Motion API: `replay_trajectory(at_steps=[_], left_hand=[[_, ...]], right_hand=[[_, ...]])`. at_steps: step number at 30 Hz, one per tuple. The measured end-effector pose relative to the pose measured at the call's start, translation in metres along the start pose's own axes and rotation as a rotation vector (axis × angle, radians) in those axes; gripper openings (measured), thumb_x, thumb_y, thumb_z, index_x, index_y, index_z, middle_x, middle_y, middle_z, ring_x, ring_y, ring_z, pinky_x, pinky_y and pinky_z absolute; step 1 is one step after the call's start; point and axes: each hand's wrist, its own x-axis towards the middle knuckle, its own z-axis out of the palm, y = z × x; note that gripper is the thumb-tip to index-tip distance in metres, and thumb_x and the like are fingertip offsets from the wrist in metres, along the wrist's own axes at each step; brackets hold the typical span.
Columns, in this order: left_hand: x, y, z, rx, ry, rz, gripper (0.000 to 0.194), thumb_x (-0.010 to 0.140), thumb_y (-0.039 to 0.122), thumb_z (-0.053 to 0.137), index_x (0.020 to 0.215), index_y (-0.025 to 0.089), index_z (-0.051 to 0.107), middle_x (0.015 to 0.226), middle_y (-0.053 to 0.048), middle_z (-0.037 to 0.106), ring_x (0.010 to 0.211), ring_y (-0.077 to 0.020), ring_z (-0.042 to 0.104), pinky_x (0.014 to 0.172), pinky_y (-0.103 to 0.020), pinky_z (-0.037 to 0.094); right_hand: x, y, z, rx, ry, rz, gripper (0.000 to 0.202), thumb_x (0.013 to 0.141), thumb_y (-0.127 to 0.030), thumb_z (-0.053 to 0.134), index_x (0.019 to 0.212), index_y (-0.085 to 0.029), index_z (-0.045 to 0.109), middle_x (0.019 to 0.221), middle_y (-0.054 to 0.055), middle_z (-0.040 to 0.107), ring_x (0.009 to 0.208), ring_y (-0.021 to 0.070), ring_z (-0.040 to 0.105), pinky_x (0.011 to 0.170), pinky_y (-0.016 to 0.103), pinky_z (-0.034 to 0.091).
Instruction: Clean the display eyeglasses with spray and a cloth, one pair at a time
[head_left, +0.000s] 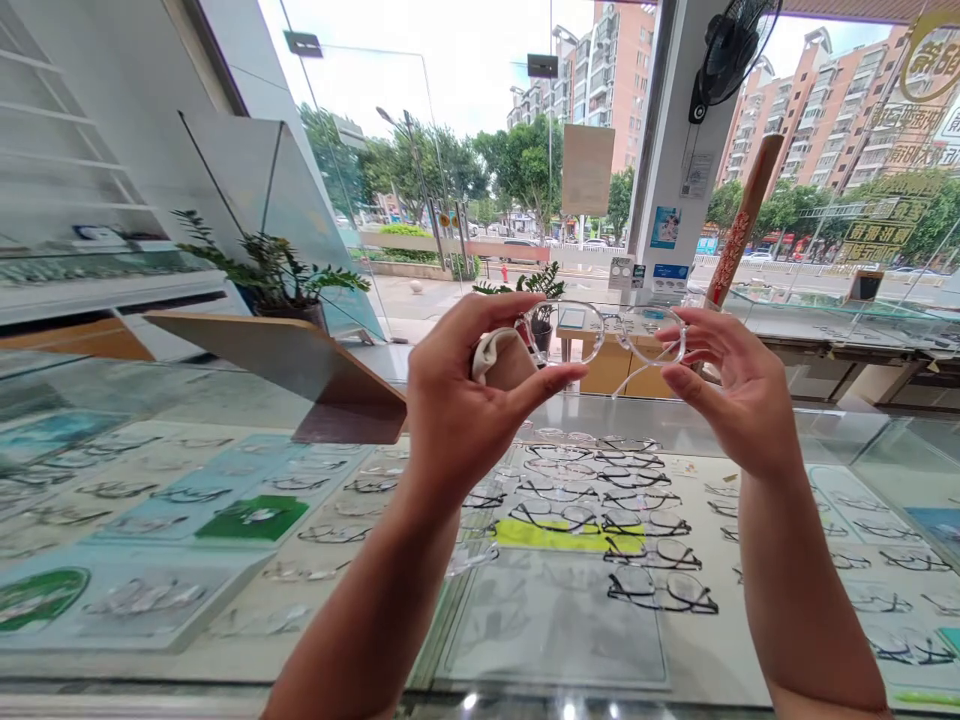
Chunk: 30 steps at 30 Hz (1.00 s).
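Note:
I hold a pair of clear-framed glasses (604, 335) up at chest height over a glass display counter (525, 620). My left hand (469, 400) pinches the left lens rim between thumb and forefinger and also keeps a small pale cloth (489, 352) tucked in its palm. On the other side, my right hand (731, 385) grips the right end of the frame near the hinge with its fingertips. One clear temple arm hangs down below the frame.
Under the counter glass lie several rows of spectacle frames (637, 545) on coloured pads. A tilted wooden stand (300, 370) and a potted plant (274, 275) sit at the left. Another small plant (536, 290) stands behind the glasses; shop windows and a wall fan (731, 50) lie beyond.

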Motion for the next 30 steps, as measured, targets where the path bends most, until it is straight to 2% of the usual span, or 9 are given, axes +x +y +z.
replay_trajectory(at_steps=[5, 16, 25, 30], left_hand=[[-0.001, -0.001, 0.000, 0.020, -0.005, 0.048, 0.052, 0.073, 0.045, 0.094, 0.117, 0.026, 0.072, 0.103, -0.001, 0.076, 0.091, -0.0182, 0.072, 0.083, -0.032, 0.060], [0.000, -0.002, 0.000, 0.085, -0.002, 0.077, 0.051, 0.075, 0.047, 0.092, 0.117, 0.026, 0.072, 0.100, -0.001, 0.074, 0.092, -0.0192, 0.069, 0.083, -0.034, 0.056], [0.002, 0.001, -0.003, 0.046, -0.020, 0.018, 0.051, 0.074, 0.048, 0.093, 0.116, 0.027, 0.072, 0.102, -0.001, 0.074, 0.094, -0.0200, 0.070, 0.087, -0.036, 0.057], [0.002, 0.001, 0.000, 0.023, -0.041, -0.042, 0.050, 0.073, 0.050, 0.093, 0.113, 0.027, 0.073, 0.099, -0.002, 0.075, 0.089, -0.0194, 0.070, 0.083, -0.036, 0.058]], right_hand=[[0.003, 0.007, -0.001, 0.097, -0.042, 0.010, 0.046, 0.086, -0.047, 0.083, 0.128, -0.034, 0.070, 0.120, 0.003, 0.078, 0.109, 0.0222, 0.073, 0.100, 0.045, 0.059], [0.009, 0.027, 0.004, 0.154, -0.092, -0.024, 0.047, 0.087, -0.043, 0.083, 0.130, -0.034, 0.068, 0.121, 0.003, 0.079, 0.104, 0.0205, 0.074, 0.099, 0.045, 0.060], [0.006, 0.024, 0.009, 0.126, -0.048, -0.078, 0.043, 0.086, -0.041, 0.085, 0.126, -0.034, 0.071, 0.118, 0.003, 0.079, 0.107, 0.0216, 0.075, 0.095, 0.043, 0.062], [0.005, 0.020, 0.005, 0.117, -0.042, -0.055, 0.043, 0.085, -0.040, 0.086, 0.124, -0.031, 0.072, 0.117, 0.003, 0.079, 0.109, 0.0227, 0.075, 0.097, 0.044, 0.060]])
